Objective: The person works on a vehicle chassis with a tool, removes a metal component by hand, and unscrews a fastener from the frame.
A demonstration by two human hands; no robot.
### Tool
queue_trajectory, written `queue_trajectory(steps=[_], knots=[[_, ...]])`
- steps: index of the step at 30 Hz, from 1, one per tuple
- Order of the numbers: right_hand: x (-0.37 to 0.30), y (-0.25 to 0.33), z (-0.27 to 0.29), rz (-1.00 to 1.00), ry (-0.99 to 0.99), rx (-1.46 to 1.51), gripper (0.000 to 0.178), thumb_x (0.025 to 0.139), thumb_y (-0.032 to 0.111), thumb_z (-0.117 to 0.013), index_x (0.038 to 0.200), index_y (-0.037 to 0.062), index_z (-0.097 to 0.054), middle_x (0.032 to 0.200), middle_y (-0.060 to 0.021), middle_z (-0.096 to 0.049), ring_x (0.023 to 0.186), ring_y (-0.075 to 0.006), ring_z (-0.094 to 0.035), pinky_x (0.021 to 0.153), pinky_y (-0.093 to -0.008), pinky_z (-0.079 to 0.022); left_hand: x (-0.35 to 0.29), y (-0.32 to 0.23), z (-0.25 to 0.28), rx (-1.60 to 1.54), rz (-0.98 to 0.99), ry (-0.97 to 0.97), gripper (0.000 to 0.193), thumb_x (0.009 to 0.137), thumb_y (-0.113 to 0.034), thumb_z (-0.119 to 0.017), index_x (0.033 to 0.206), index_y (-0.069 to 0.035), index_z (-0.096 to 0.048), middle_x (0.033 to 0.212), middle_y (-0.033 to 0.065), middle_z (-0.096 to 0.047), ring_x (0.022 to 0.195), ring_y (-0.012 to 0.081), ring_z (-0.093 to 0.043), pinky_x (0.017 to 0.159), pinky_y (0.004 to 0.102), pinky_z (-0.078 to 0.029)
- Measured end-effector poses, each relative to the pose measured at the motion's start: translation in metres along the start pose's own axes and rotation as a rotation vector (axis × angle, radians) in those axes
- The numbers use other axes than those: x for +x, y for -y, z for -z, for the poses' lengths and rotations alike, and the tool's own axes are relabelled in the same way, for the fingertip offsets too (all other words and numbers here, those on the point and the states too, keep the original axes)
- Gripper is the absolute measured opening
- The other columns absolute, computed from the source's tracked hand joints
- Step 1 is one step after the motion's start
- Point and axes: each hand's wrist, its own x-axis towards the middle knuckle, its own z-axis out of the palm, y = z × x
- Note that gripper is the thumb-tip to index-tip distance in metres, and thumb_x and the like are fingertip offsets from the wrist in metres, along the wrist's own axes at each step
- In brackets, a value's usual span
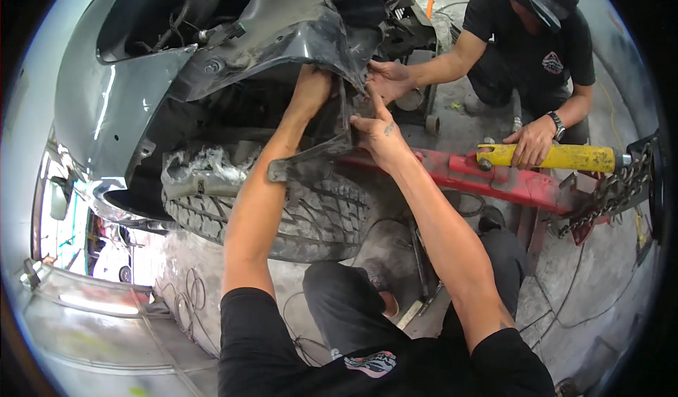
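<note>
My left hand reaches up under the grey fender of a vehicle, its fingers hidden behind the metal. To the right, my right hand grips the edge of a dark angled metal bracket, thumb and index finger on either side of it. Close above, a co-worker's hand touches the same corner of the bodywork. Below my forearms lies a tire with deep tread, and torn clear plastic film hangs over the part above it.
A co-worker kneels at the right, the other hand on a yellow hydraulic cylinder. A red steel beam runs beside my right forearm toward a hanging chain. Cables lie on the concrete floor.
</note>
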Motion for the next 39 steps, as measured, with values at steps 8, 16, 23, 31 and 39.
queue_trajectory(steps=[8,16,23,31,39], knots=[[-0.002,0.007,0.001,-0.092,0.006,0.010,0.090,0.087,-0.001,-0.061,0.162,0.0080,-0.011,0.156,-0.0189,-0.035,0.124,-0.0230,-0.050,0.108,-0.0333,-0.038,0.007,0.002,-0.003,-0.055,-0.068,-0.116,0.032,0.098,-0.018,-0.052,0.115,0.006,-0.065,0.109,0.0152,-0.071,0.101,0.0277,-0.066,0.089,0.0384,-0.050],[-0.011,-0.001,-0.010,-0.029,0.016,-0.099,0.099,0.084,-0.002,-0.061,0.163,0.0131,-0.003,0.140,-0.0233,-0.049,0.115,-0.0271,-0.053,0.099,-0.0359,-0.044,-0.013,0.016,0.012,-0.313,0.107,-0.143,0.027,0.102,-0.018,-0.052,0.109,0.003,-0.068,0.102,0.0092,-0.070,0.091,0.0153,-0.062,0.082,0.0303,-0.048],[-0.035,-0.014,-0.022,-0.036,-0.114,-0.265,0.097,0.080,0.001,-0.064,0.163,0.0110,-0.013,0.129,-0.0164,-0.056,0.111,-0.0218,-0.057,0.095,-0.0325,-0.046,-0.048,-0.001,0.033,-0.363,0.193,-0.170,0.038,0.107,-0.029,-0.052,0.113,0.006,-0.065,0.102,0.0071,-0.070,0.091,0.0144,-0.061,0.084,0.0282,-0.047],[-0.077,0.004,-0.018,0.015,0.053,-0.568,0.071,0.080,0.003,-0.060,0.148,-0.0042,-0.042,0.132,-0.0204,-0.059,0.114,-0.0255,-0.058,0.100,-0.0331,-0.043,-0.132,-0.019,0.046,-0.319,0.311,-0.150,0.059,0.107,-0.037,-0.047,0.139,0.012,-0.048,0.132,0.0184,-0.060,0.117,0.0225,-0.058,0.103,0.0327,-0.042],[-0.155,0.024,0.022,-0.035,0.203,-0.868,0.065,0.082,0.002,-0.057,0.146,-0.0004,-0.048,0.122,-0.0157,-0.064,0.103,-0.0199,-0.060,0.097,-0.0326,-0.045,-0.241,-0.048,-0.004,-0.533,0.398,-0.309,0.053,0.107,-0.039,-0.046,0.123,0.010,-0.060,0.112,0.0171,-0.067,0.106,0.0232,-0.061,0.098,0.0341,-0.045]])
